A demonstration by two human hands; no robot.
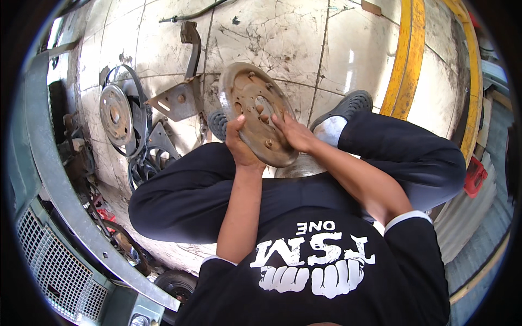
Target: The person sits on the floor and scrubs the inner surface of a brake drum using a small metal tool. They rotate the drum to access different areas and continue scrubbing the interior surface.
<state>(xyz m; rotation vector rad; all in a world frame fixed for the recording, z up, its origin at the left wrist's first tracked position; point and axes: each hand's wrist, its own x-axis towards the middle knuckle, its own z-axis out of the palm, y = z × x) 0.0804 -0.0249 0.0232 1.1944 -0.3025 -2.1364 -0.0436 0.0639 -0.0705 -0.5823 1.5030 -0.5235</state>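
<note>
A rusty round metal plate (258,130), with a central hole and several studs on its face, is held tilted above my lap. My left hand (243,144) grips its lower left part, thumb on the face and the other fingers hidden behind. From the right side my right hand (296,132) holds the plate near its centre. Fingertips show through the central hole; I cannot tell which hand they belong to. Beneath the plate, between my legs, sits a rounded metal piece (299,167), mostly hidden.
Left on the tiled floor lie another round metal disc (113,115), black belts (142,163) and a pedal arm (194,51) with its bracket (179,100). A yellow rail (403,60) runs at the right. A green-grey vehicle panel (81,190) borders the far left; a red object (475,177) stands right.
</note>
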